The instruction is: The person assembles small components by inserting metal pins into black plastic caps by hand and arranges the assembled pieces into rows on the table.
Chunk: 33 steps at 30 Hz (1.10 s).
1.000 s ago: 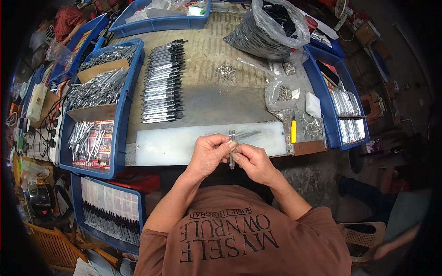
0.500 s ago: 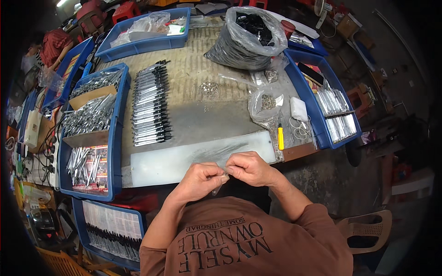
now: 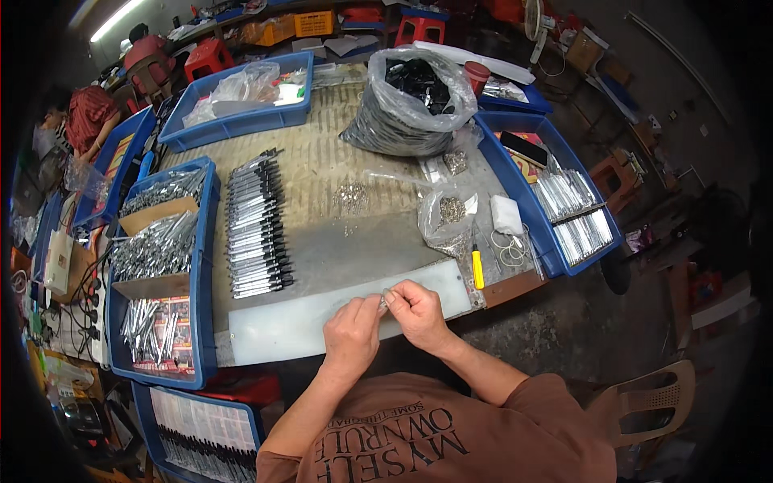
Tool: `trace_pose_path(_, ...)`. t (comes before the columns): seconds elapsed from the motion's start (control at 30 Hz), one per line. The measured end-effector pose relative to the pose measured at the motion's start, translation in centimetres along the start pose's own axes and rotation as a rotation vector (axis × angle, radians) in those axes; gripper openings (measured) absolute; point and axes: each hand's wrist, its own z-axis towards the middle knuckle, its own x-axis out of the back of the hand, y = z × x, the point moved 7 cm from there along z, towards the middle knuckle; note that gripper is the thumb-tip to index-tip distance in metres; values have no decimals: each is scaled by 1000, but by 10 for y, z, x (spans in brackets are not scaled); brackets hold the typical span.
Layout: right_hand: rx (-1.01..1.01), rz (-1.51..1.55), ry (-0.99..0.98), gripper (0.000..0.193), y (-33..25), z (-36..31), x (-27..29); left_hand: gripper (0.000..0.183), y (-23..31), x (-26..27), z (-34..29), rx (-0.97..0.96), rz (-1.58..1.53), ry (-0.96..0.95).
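My left hand (image 3: 352,334) and my right hand (image 3: 416,315) meet over the near edge of a white board (image 3: 282,322), thumbs and fingertips pinched together. Between the fingertips is something small and greyish, mostly hidden, whose kind I cannot make out. Beyond the board, to the left, lies a long row of silver and black pens (image 3: 258,225) side by side. A loose scatter of tiny metal parts (image 3: 352,199) is on the table. A clear bag of small metal parts (image 3: 448,213) and a yellow-handled screwdriver (image 3: 477,268) are to the right of my hands.
On the left stands a blue bin (image 3: 208,266) of silver pen barrels; below it, a blue tray (image 3: 256,419) of pens. A large bag of black parts (image 3: 403,105) sits at the back. At right, a blue bin (image 3: 551,262) holds silver pieces and a phone (image 3: 523,149). People sit farther off.
The view has tilted upward, showing more of the room behind. My hands stay pinched together; the left hand has turned more upright, with its fingers pointing up.
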Motion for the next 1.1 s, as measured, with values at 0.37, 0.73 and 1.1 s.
trace_pose_path(0.37, 144, -366, -169, 22, -15, 68, 33, 12, -26, -4, 2, -123, 238, -60)
trace_pose_path(0.73, 424, -1078, -34, 21, -64, 282, 125, 11, -38, -19, 0, -108, 293, -202)
trace_pose_path(1.1, 180, -1535, -434, 22, -22, 319, 93, 18, -38, -12, 3, -86, 201, -136)
